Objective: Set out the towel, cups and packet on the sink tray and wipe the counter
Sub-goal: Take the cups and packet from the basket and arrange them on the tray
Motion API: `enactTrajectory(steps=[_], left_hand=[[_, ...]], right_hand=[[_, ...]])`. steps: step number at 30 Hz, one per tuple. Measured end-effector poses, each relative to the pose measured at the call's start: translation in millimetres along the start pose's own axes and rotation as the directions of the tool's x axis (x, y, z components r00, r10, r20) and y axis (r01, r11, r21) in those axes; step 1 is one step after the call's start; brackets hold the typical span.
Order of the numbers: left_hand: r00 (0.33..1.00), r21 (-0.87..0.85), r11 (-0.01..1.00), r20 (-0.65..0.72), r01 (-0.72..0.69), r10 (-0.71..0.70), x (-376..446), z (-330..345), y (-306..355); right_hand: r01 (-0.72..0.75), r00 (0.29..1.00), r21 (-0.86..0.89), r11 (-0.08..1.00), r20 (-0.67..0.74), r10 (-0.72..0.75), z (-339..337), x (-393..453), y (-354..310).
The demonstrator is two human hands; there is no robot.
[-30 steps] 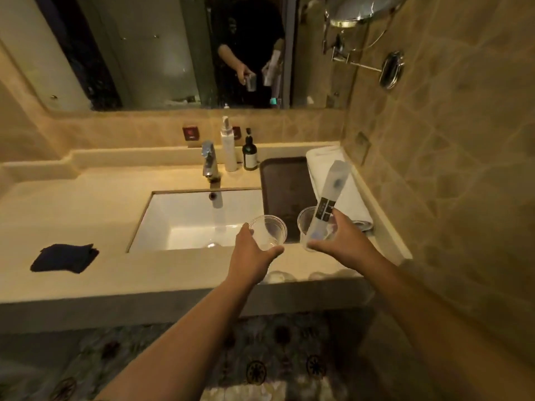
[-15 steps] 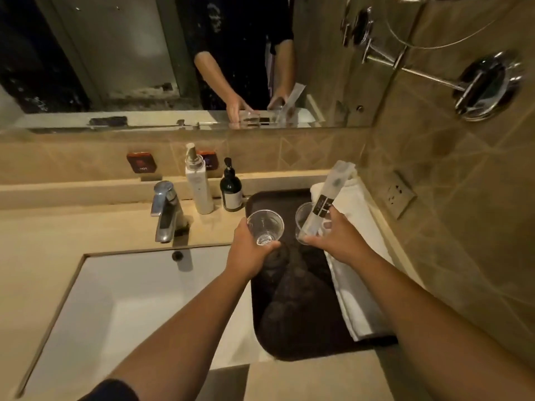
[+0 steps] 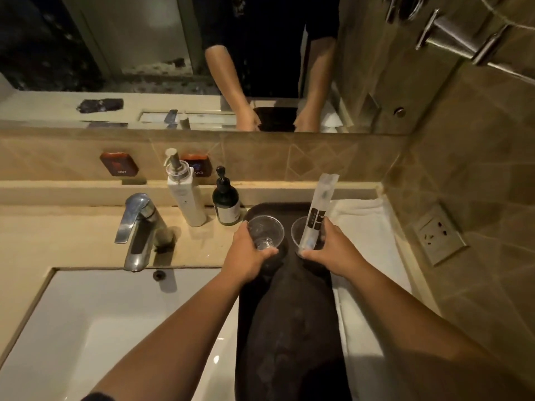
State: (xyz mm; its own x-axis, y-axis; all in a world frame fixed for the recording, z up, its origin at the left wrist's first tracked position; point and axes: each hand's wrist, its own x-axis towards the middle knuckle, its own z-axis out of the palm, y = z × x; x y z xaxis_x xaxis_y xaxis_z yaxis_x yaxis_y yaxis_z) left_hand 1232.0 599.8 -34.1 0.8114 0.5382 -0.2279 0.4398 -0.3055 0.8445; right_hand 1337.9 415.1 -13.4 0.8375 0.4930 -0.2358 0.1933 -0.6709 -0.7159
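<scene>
Reaching over the dark tray [image 3: 292, 328] beside the sink [image 3: 110, 328], I see the white towel [image 3: 364, 224] lying along its right edge. My left hand [image 3: 249, 256] has fingers wrapped around one clear cup [image 3: 266, 231]; my right hand [image 3: 333, 250] clamps the other cup [image 3: 298, 231] and the upright packet [image 3: 318, 212] together at the tray's far end.

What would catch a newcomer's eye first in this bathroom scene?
Two bare hands over the far end of the dark tray: the left hand holds a clear plastic cup, the right hand another cup with a long packet. A white towel lies right of the tray.
</scene>
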Motion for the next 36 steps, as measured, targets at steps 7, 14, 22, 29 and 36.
enactTrajectory(steps=[7, 14, 22, 29, 36], left_hand=[[1.000, 0.033, 0.999, 0.006, 0.015, -0.015, 1, 1, -2], [0.999, 0.052, 0.998, 0.030, 0.042, -0.043, -1, 0, 0], [0.998, 0.058, 0.997, 0.041, 0.054, -0.057, 0, 0, -1], [0.996, 0.052, 0.996, 0.059, 0.070, -0.073, 1, -2, -3], [0.998, 0.051, 0.998, 0.051, -0.026, 0.023, -11, -21, 2]], right_hand=[[-0.025, 0.999, -0.002, 1.000, 0.024, 0.025, 1, 5, 8], [-0.040, 0.998, 0.103, 0.994, 0.049, 0.035, -19, 4, 4], [-0.103, 0.986, 0.280, 0.954, -0.097, 0.135, -39, 34, -8], [-0.102, 0.974, 0.417, 0.903, -0.141, 0.175, -29, 35, -15], [0.030, 0.987, 0.418, 0.908, -0.158, 0.040, -60, 9, -40]])
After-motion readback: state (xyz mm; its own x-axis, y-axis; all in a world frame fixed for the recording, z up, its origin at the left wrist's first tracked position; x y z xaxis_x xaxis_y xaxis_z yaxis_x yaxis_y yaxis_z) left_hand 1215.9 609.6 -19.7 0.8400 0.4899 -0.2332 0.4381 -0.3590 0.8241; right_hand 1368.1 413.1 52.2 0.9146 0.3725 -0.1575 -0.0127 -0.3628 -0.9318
